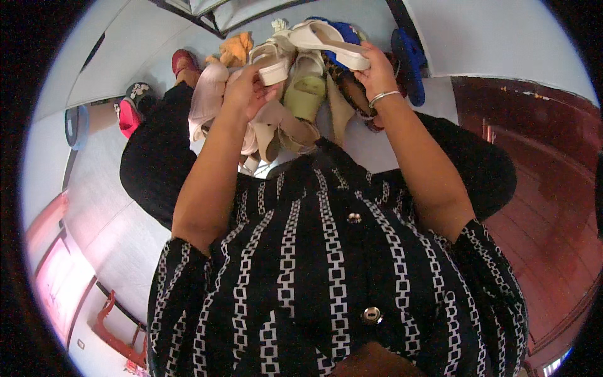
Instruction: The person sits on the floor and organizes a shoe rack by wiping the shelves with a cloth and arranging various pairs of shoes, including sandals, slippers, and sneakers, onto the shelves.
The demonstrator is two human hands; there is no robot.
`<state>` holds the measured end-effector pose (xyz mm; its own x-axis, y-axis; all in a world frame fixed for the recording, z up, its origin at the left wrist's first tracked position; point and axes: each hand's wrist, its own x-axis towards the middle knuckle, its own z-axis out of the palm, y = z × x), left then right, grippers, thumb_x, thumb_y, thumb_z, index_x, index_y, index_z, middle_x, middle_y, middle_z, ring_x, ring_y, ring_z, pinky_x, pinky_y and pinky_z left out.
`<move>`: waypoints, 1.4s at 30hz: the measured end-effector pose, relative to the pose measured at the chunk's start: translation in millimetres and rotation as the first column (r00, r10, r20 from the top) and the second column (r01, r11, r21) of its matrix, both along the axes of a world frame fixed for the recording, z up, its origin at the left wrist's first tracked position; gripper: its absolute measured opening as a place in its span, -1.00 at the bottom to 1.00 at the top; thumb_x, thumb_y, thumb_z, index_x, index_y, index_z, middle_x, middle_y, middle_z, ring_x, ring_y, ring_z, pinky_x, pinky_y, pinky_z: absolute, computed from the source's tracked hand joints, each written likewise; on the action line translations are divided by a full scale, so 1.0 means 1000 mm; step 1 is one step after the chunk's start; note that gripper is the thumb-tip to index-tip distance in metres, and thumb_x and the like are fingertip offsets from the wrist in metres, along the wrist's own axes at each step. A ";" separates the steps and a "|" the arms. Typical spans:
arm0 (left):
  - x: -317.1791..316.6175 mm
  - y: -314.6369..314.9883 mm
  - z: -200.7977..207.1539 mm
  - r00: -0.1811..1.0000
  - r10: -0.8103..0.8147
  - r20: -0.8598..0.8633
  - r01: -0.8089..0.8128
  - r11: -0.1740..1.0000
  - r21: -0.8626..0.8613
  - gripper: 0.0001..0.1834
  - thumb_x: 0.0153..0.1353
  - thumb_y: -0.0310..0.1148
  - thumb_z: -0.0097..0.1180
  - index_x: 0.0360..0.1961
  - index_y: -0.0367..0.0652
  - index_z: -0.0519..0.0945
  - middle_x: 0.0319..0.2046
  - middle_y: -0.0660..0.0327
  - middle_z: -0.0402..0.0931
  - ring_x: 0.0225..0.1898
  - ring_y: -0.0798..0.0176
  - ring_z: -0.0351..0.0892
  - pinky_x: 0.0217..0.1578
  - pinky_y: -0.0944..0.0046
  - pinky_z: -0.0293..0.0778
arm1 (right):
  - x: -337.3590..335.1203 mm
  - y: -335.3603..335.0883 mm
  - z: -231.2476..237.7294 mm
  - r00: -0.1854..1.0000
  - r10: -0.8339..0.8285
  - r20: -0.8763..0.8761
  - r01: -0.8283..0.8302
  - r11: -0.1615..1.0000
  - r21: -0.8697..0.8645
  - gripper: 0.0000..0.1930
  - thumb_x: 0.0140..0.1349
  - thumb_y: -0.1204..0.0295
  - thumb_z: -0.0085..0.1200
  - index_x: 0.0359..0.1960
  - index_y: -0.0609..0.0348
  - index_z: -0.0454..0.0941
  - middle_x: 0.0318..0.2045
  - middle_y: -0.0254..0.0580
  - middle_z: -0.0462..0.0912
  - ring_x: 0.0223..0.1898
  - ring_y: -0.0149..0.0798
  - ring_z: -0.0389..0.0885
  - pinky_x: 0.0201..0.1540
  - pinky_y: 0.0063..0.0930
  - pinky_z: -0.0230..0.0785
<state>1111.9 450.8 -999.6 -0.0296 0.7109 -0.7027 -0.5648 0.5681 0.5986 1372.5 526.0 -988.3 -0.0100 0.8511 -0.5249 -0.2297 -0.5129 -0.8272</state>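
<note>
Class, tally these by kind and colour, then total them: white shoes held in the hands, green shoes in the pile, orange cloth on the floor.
White shoes: 2
Green shoe: 1
Orange cloth: 1
Total: 4

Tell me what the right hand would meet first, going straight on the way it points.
Beyond the white shoe it holds, the right hand would probably meet the blue shoe first, though depth is unclear.
</note>
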 end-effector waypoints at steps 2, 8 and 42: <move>-0.001 0.007 0.009 0.999 0.023 -0.039 -0.023 1.000 -0.001 -0.61 0.13 -0.15 -0.06 -0.14 -0.24 0.39 -0.29 0.10 0.47 -0.36 0.18 0.52 -0.36 0.29 0.47 | 0.028 0.016 -0.031 0.980 0.046 0.195 -0.106 0.947 0.304 -0.58 0.06 0.30 -0.09 0.01 0.04 0.34 -0.17 -0.20 0.48 -0.23 -0.28 0.46 -0.28 -0.48 0.31; -0.039 0.013 0.007 0.977 0.080 -0.196 -0.062 0.993 0.099 -0.61 0.09 -0.16 -0.05 -0.17 -0.24 0.40 -0.31 0.13 0.48 -0.41 0.23 0.50 -0.43 0.35 0.43 | 0.029 0.024 0.007 0.989 -0.140 0.041 0.135 0.986 0.097 -0.59 -0.06 0.30 0.06 -0.09 -0.03 0.39 -0.19 -0.24 0.46 -0.20 -0.25 0.44 -0.27 -0.39 0.29; -0.062 -0.009 0.052 0.918 -0.055 -0.394 0.186 0.934 0.305 -0.57 0.03 -0.06 0.16 -0.22 -0.20 0.55 -0.37 0.28 0.53 -0.34 0.36 0.49 -0.24 0.39 0.41 | -0.057 -0.025 0.003 0.336 0.860 0.383 -0.937 0.345 0.048 -0.60 0.12 0.29 0.08 -0.05 0.25 0.39 -0.19 -0.23 0.53 -0.17 -0.38 0.48 -0.09 -0.50 0.34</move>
